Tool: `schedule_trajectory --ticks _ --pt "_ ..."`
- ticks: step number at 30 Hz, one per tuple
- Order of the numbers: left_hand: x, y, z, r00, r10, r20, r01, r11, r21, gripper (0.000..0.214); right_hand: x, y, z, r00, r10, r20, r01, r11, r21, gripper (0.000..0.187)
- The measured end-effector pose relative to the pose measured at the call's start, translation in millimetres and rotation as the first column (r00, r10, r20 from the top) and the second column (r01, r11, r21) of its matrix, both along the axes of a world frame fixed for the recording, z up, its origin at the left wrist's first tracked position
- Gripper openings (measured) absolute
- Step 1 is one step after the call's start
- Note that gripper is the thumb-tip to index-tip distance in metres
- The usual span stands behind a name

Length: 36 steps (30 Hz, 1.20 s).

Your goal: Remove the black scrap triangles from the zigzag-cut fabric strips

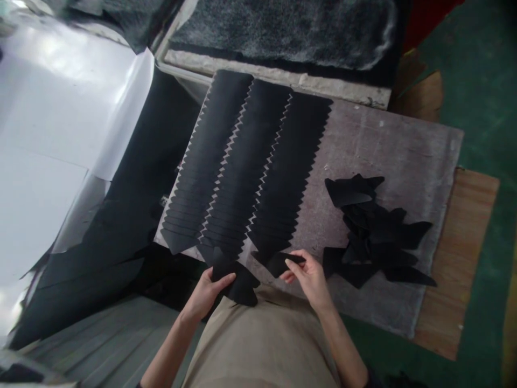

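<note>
Near the front edge of the board, my left hand (214, 291) grips a small bunch of black cut pieces (238, 284), thumb on top. Between the thumb and fingers of my right hand (309, 275) is a single dark cut piece (278, 263), held flat by its right end. Just beyond both hands lie three long rows of overlapping black pieces, the left row (197, 161), the middle row (246, 167) and the right row (294, 172), with zigzag edges. The held piece is close to the near end of the right row; whether they touch I cannot tell.
A loose heap of black pieces (371, 237) lies on the right part of the greyish board (388, 145). Plywood (472, 226) sticks out beneath it. Beyond stands a table with dark fuzzy material (283, 32). White sheets (52, 102) and black sheeting (137, 151) are at the left.
</note>
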<state>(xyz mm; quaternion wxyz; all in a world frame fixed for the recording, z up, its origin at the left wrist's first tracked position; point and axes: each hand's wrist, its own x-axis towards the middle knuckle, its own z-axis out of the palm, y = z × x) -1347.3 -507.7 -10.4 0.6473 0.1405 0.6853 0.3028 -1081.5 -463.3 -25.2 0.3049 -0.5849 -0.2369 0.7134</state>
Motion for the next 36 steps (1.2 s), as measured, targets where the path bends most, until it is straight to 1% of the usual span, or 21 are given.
schedule_trajectory --ticks 3,7,11,15,18,21,24,27,31,36 --pt "-18 -3 -0.4 1.0 -0.016 0.01 0.016 1.0 -0.017 0.03 -31 1 -11.2 0.997 -0.073 0.023 0.073 0.997 -0.008 0.037" --pt "-25 3 -0.6 0.995 -0.098 0.002 0.098 0.995 -0.017 0.028 -52 -1 -21.4 0.989 -0.131 0.065 0.133 0.991 -0.028 0.039" --pt "-23 13 -1.0 0.986 -0.169 0.006 0.169 0.986 -0.013 0.029 -59 -4 -26.5 0.977 -0.177 0.12 0.181 0.983 -0.022 0.041" --pt "-14 25 2.8 0.961 -0.277 -0.005 0.277 0.961 0.002 0.03 -63 -5 -31.0 0.969 -0.181 0.168 0.185 0.983 -0.01 0.039" --pt "-6 36 9.8 0.934 -0.357 0.006 0.356 0.933 0.047 0.038 -66 -5 -32.4 0.966 -0.173 0.191 0.177 0.984 -0.006 0.037" --pt "-1 45 15.7 0.912 -0.408 0.028 0.405 0.91 0.087 0.048 -66 -5 -30.7 0.962 -0.162 0.218 0.166 0.986 -0.001 0.037" --pt "2 50 15.6 0.9 -0.436 0.027 0.429 0.894 0.127 0.055 -66 -4 -28.4 0.962 -0.16 0.22 0.164 0.986 -0.002 0.036" --pt "4 52 10.8 0.892 -0.451 0.027 0.444 0.885 0.14 0.061 -66 -4 -28.1 0.965 -0.159 0.21 0.166 0.986 -0.012 0.037" --pt "7 53 7.3 0.903 -0.429 0.026 0.423 0.897 0.125 0.063 -66 -4 -29.0 0.967 -0.152 0.205 0.159 0.987 -0.018 0.037" --pt "11 53 12.5 0.915 -0.401 0.043 0.396 0.913 0.096 0.064 -64 -4 -27.0 0.972 -0.15 0.181 0.155 0.988 -0.016 0.038"
